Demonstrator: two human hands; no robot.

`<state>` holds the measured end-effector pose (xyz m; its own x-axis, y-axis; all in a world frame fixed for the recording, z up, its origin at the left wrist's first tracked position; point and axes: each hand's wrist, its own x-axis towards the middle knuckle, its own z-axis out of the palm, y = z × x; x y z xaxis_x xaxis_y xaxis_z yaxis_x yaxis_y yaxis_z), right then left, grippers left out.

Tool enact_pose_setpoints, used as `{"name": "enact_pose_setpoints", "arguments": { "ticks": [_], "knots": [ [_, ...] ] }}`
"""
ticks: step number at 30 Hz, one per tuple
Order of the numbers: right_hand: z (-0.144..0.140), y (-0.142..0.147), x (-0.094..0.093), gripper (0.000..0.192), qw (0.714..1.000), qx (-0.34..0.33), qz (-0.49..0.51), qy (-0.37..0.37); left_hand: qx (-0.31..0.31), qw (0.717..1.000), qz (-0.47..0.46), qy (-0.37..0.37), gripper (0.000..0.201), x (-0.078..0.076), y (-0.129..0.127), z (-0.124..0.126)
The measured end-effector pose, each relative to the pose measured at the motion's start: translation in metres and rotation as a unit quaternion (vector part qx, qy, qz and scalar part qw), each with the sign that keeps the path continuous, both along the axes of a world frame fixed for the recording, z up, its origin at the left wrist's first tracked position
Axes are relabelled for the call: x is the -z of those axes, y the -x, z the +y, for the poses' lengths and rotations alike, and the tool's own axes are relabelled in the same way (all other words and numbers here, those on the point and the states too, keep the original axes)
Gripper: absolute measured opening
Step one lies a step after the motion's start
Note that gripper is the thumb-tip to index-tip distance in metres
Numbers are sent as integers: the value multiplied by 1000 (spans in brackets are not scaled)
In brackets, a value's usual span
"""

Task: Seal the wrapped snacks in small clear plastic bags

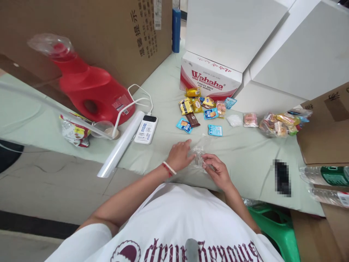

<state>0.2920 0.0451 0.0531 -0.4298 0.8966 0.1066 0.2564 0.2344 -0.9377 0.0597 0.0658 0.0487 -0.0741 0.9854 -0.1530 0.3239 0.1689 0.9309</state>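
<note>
A clear plastic bag (pixel 199 152) lies crumpled on the pale green tablecloth in front of me. My right hand (pixel 218 172) pinches its right side between thumb and fingers. On the left, my left hand (pixel 178 156) rests palm down with fingers stretched out, its thumb reaching to the bag's edge. Beyond the hands are small snack packets: a blue packet (pixel 215 130), another blue one (pixel 184 125), a brown wrapper (pixel 193 119) and a yellow packet (pixel 185 106). Farther right sit a white packet (pixel 235 120) and a pink packet (pixel 250 119).
Behind the snacks stands a Wahaha box (pixel 209 76). To the left are a white power bank (pixel 146 130), a clear rolled sheet (pixel 121 145) and a red jug (pixel 94 91). A bag of snacks (pixel 282 124) lies right, near a cardboard box (pixel 324 127) and plastic bottles (pixel 327 176).
</note>
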Motion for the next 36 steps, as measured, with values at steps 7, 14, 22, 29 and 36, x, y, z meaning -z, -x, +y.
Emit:
{"name": "enact_pose_setpoints", "arguments": {
  "ticks": [7,14,22,29,36],
  "knots": [
    [-28,-66,13,26,988,88,-48,121,-65,980,-172,75,35,19,-13,18],
    [7,-51,7,102,948,31,150,278,142,887,-428,96,49,-25,-40,-6],
    [55,-2,23,62,871,7,308,382,155,876,-436,135,63,-32,-16,-3],
    [61,-35,37,37,853,169,353,345,-72,913,-380,133,68,-3,3,-8],
    [52,-40,26,40,870,86,357,329,-115,890,-406,174,68,4,10,-14]
  ]
}}
